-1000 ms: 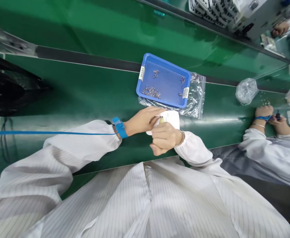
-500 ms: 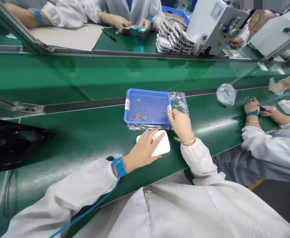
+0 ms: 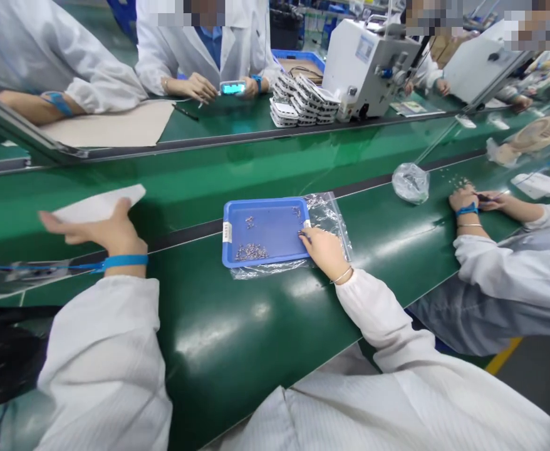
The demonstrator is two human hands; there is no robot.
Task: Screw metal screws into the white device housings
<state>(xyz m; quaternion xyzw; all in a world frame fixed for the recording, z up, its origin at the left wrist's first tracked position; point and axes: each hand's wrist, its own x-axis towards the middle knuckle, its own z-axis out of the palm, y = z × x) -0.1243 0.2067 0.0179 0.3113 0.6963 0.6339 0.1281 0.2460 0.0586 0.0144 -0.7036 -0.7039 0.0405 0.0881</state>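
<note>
Apparently, we found work unfinished: left hand (image 3: 108,233) gripping white casing (image 3: 94,205) aloft, screws (image 3: 251,252) loose in the blue tray (image 3: 275,232), right hand (image 3: 326,250) curled, contents unclear.

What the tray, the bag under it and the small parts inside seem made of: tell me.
Tray: probably plastic, smooth satin blue, with rounded, moulded-looking corners. Bag: likely plastic film, clear, glossy, wrinkled. Small parts: seemingly metal, given silvery glints.

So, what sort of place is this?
Most likely an electronics assembly workshop: there is a corded blue wrist strap, a blue tray holding small metal parts, and stacked white casings beside a machine.
</note>
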